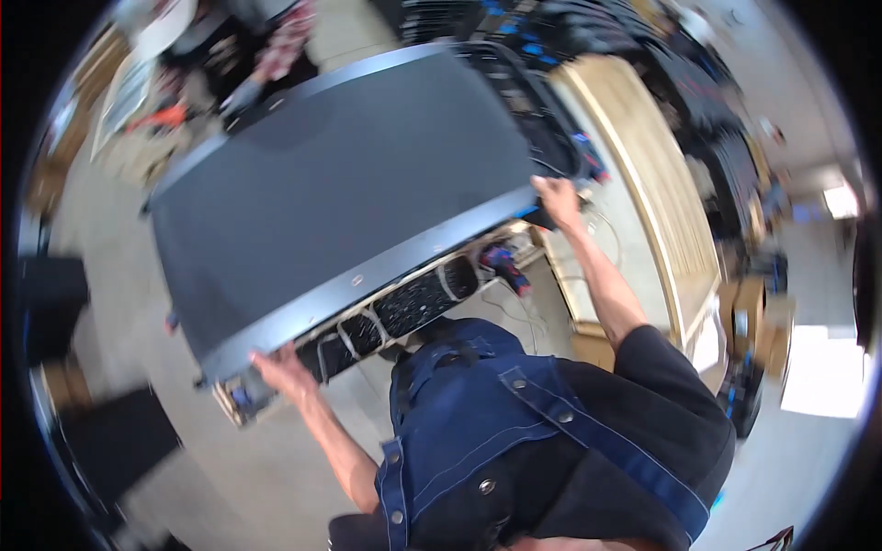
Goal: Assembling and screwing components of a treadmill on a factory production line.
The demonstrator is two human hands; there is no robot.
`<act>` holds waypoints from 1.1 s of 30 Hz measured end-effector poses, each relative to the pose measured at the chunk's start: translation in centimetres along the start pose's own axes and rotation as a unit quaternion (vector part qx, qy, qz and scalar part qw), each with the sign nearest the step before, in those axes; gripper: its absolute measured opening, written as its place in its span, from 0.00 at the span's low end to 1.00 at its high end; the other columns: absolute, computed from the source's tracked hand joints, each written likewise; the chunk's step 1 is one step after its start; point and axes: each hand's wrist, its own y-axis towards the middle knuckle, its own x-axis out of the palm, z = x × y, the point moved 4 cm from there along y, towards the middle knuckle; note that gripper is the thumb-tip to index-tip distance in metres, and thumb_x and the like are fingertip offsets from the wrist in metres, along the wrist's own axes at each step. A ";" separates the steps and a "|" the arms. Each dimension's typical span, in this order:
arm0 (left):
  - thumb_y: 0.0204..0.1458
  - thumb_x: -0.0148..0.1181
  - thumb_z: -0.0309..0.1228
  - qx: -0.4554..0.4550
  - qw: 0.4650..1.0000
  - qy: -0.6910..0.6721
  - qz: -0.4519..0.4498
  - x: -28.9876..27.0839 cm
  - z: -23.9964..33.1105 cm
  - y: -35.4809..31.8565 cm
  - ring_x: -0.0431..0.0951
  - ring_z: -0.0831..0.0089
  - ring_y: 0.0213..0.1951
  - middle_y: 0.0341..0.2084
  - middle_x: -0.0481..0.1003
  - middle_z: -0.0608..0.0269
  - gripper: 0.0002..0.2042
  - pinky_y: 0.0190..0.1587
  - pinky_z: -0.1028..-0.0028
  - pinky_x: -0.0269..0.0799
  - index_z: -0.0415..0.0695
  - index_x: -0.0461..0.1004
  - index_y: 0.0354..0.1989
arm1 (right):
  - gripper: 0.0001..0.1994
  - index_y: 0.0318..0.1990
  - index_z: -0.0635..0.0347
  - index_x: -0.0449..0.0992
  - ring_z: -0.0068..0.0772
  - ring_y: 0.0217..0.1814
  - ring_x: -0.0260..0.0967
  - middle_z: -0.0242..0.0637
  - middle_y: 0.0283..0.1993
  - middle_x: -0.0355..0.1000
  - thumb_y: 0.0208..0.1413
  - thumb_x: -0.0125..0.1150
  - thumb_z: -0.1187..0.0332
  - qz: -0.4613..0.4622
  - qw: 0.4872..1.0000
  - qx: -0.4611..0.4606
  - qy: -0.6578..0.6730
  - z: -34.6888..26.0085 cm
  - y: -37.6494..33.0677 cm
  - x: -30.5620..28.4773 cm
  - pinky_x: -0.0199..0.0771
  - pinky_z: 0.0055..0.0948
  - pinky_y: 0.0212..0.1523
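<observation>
Centre of the view is taken up by the deck (349, 174), broad and dark, set aslant between the two workers; to its right a wooden bench (657, 174) is seen, slatted on top; beyond both, dark stacks (611, 41) are piled up; at the lower left, a black box (119, 441) is placed on the floor.

Under the deck's near side, black blocks (400, 308) are shown, ringed by pale bands; at the far left, a co-worker's checked sleeve (283, 41) is spotted, a gloved hand (242, 96) held by the far edge, contact not made out.

And now the near rail (367, 283): its left end is met by the left hand (287, 370), its right end by the right hand (557, 200); whether the fingers are closed round it cannot be told, the undersides being hidden; beneath that right end a dark drill (505, 266) is glimpsed, blurred.

The step in hand is judged to be the steadying or shifting of the deck by its rail; even support at both ends would be called for next, matched to the co-worker's side.
</observation>
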 end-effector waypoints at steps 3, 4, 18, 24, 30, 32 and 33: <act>0.68 0.43 0.55 0.015 1.000 0.016 -0.013 -0.2 -0.4 0.7 0.74 0.55 0.56 0.58 0.69 0.47 0.33 0.58 0.54 0.72 0.34 0.59 0.65 | 0.25 0.30 0.68 0.83 0.31 0.27 0.73 0.48 0.21 0.73 0.59 0.60 0.48 0.013 0.999 -0.017 0.049 0.5 0.5 -1.0 0.73 0.40 0.36; 0.68 0.43 0.55 0.008 0.999 0.022 -0.028 -0.5 -1.1 1.1 0.73 0.55 0.57 0.59 0.69 0.48 0.34 0.58 0.54 0.72 0.34 0.59 0.65 | 0.25 0.32 0.69 0.83 0.29 0.28 0.72 0.46 0.23 0.75 0.59 0.61 0.49 0.011 0.998 -0.018 0.052 0.8 0.5 -1.4 0.74 0.39 0.37; 0.58 0.50 0.66 -0.101 0.988 0.080 0.080 -2.8 -4.1 -0.9 0.79 0.63 0.38 0.35 0.78 0.56 0.36 0.50 0.63 0.80 0.36 0.74 0.36 | 0.16 0.52 0.69 0.77 0.41 0.50 0.78 0.49 0.46 0.79 0.60 0.57 0.70 0.165 0.948 0.207 0.177 23.9 -3.6 -8.0 0.75 0.34 0.52; 0.63 0.50 0.59 -0.481 0.856 0.181 -0.059 -10.0 -11.5 -9.2 0.78 0.66 0.29 0.24 0.76 0.61 0.29 0.35 0.67 0.76 0.40 0.75 0.34 | 0.16 0.49 0.68 0.74 0.51 0.56 0.71 0.53 0.47 0.75 0.54 0.58 0.69 -0.099 0.973 -0.063 -0.196 21.3 2.6 -7.0 0.69 0.49 0.55; 0.64 0.52 0.53 -0.425 0.797 0.428 0.029 -3.3 -16.5 -18.9 0.79 0.62 0.38 0.40 0.76 0.57 0.27 0.39 0.64 0.77 0.42 0.66 0.57 | 0.19 0.47 0.72 0.72 0.61 0.52 0.75 0.61 0.48 0.74 0.51 0.63 0.67 -0.218 0.955 0.192 -0.057 27.7 5.0 -5.3 0.71 0.53 0.57; 0.63 0.53 0.54 -0.437 0.778 0.451 -0.009 -3.0 -16.9 -20.7 0.79 0.58 0.45 0.47 0.74 0.53 0.31 0.43 0.62 0.79 0.42 0.61 0.65 | 0.24 0.56 0.72 0.67 0.61 0.59 0.69 0.65 0.55 0.69 0.55 0.61 0.65 -0.138 0.969 0.197 -0.049 29.8 5.5 -4.0 0.66 0.50 0.63; 0.63 0.53 0.54 -0.438 0.781 0.445 0.007 -2.7 -16.8 -21.7 0.79 0.58 0.45 0.47 0.74 0.53 0.31 0.43 0.62 0.79 0.42 0.61 0.65 | 0.29 0.64 0.71 0.63 0.61 0.66 0.64 0.69 0.62 0.65 0.59 0.59 0.62 -0.052 0.975 0.210 -0.041 31.1 5.4 -3.5 0.61 0.47 0.69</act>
